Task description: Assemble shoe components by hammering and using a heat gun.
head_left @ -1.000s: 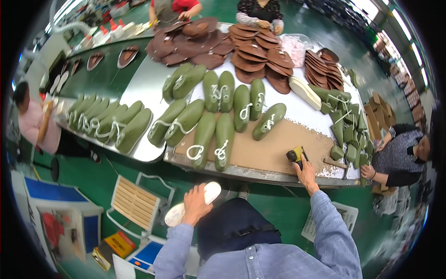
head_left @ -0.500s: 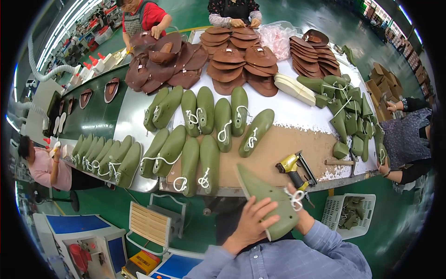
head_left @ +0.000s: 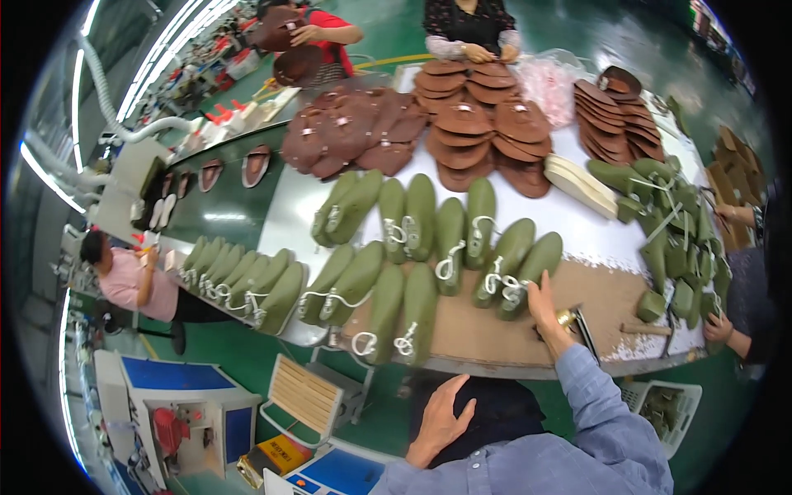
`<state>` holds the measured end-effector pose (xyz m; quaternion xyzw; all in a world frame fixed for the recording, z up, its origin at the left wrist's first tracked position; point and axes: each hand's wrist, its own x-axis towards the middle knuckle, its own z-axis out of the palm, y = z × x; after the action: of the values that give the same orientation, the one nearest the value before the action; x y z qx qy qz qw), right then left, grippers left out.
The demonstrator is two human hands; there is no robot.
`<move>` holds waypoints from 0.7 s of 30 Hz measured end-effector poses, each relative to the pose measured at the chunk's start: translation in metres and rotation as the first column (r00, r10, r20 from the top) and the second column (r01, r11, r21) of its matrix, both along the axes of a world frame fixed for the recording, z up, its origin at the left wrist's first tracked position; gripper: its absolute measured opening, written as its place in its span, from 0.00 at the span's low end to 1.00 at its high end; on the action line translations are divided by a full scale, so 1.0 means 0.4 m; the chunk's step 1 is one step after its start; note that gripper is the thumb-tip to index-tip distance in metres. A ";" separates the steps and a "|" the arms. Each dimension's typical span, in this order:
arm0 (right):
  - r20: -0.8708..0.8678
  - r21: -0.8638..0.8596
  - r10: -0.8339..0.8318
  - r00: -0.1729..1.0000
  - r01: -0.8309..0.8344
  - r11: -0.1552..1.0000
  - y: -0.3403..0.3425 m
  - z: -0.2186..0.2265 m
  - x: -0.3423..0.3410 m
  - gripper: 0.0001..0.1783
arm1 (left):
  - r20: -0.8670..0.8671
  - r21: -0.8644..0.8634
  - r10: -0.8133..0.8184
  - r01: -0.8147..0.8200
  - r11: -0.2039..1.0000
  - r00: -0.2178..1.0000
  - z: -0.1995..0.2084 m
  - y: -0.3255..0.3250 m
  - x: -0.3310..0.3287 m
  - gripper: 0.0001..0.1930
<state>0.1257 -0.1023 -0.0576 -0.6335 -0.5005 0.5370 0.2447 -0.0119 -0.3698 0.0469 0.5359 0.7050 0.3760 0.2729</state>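
Observation:
A green shoe last [head_left: 542,257] with a white cord loop stands on the bench beside a matching last [head_left: 509,256]. My right hand [head_left: 550,318] is at its right side, fingers stretched out along its edge and touching or nearly touching it. Low in front of my body, my left hand [head_left: 443,419] is empty, thumb apart from the fingers. Several more corded lasts [head_left: 419,305] stand in rows to the left. A yellow and black air nail gun [head_left: 568,318] lies just behind my right wrist, partly hidden by it.
Brown leather shoe uppers [head_left: 355,128] are piled at the back. A hammer [head_left: 648,328] and heaped green lasts [head_left: 683,239] lie at the right. A cream sole stack [head_left: 580,186] sits behind. Co-workers stand around; one hand [head_left: 719,328] is at the right edge. A white basket [head_left: 685,425] stands below.
The green last that both my hands held before my body now stands on the bench. My right hand has reached forward with it; my left hand has let go. The view has shifted.

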 end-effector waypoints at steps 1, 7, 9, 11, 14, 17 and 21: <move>-0.031 0.032 -0.057 0.998 0.058 0.998 -0.003 -0.037 -0.018 0.39 | 0.023 -0.029 0.080 -0.079 0.996 0.997 -0.003 -0.009 -0.022 0.27; -0.106 0.254 -0.125 0.986 0.148 0.956 -0.019 -0.038 -0.057 0.39 | -0.163 0.111 0.355 -0.340 0.934 0.921 -0.015 0.016 -0.267 0.28; 0.094 0.322 -0.128 0.987 0.091 0.942 -0.040 0.025 -0.128 0.39 | -0.300 0.178 0.342 -0.300 0.937 0.891 -0.009 0.085 -0.390 0.30; 0.297 0.388 -0.172 0.939 0.046 0.920 -0.045 0.065 -0.175 0.39 | -0.484 0.170 0.281 -0.227 0.959 0.829 -0.037 0.182 -0.536 0.32; 0.515 0.458 -0.258 0.817 -0.007 0.889 -0.059 0.047 -0.209 0.37 | -0.532 0.165 0.274 -0.220 0.962 0.801 -0.094 0.359 -0.729 0.35; 0.557 0.441 -0.273 0.784 0.000 0.897 -0.061 0.029 -0.225 0.35 | -0.637 0.093 0.258 -0.259 0.961 0.727 -0.156 0.529 -0.878 0.40; 0.703 0.464 -0.348 0.620 -0.029 0.885 -0.064 0.019 -0.294 0.35 | -0.663 0.024 0.246 -0.309 0.951 0.707 -0.237 0.652 -0.989 0.37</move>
<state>0.0082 -0.1281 -0.0498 -0.7731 -0.6018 0.0652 0.1893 -0.4074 -0.1090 -0.0479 0.5087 0.8439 0.1682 -0.0289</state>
